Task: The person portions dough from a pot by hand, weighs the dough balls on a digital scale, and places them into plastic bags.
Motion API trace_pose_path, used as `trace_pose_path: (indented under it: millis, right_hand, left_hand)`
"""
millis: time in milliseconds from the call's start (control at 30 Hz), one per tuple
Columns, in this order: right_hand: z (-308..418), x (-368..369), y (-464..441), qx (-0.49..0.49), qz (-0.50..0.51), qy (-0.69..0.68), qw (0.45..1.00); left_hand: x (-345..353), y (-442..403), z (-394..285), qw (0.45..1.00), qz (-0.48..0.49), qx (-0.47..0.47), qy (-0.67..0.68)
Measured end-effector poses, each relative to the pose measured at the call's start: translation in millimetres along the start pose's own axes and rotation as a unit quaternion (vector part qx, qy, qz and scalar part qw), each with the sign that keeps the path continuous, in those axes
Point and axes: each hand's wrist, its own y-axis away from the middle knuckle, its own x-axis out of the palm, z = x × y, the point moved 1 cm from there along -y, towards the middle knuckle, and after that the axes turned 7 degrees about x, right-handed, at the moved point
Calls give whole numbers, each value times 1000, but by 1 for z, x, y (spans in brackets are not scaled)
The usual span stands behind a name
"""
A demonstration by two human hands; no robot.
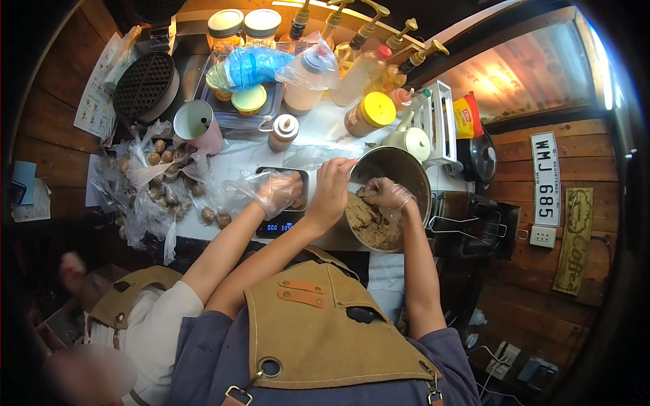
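Note:
My left hand [330, 193] is bare and closed on the near-left rim of a deep metal pot [421, 177], fingers pointing up along its edge. Inside the pot lies a pale brown, minced-looking mixture [371, 227]. In a clear plastic glove, my right hand [387, 194] is down in the pot with its fingers curled into this mixture. To the left, a co-worker's gloved hand [279, 191] reaches over a small container on a digital scale [276, 227] with a lit display. That person's forearm runs beside my left arm.
Plastic bags of brown balls [159, 179] lie at left, near a pink cup [200, 128] and a waffle iron [145, 88]. A squeeze bottle [283, 132], a yellow-lidded jar [371, 114] and pump bottles stand behind. A fryer with a wire basket [484, 227] is at right.

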Motion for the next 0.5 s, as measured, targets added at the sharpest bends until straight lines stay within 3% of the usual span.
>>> trace_pose_path:
  millis: [233,333,433,500]
  right_hand:
    - [-11,-3,8,-33,52,13,998]
    - [14,-11,30,9,38,60,997]
    - [-1,-5,16,55,110,30,992]
    - [-9,2,18,36,104,-113,987]
  left_hand:
    - [2,0,3,1000,-7,4,-7]
    - [1,0,3,1000,-5,5,-11]
    - [-1,0,1,1000,-6,5,-11]
    - [-1,-1,0,1000,-8,4,-9]
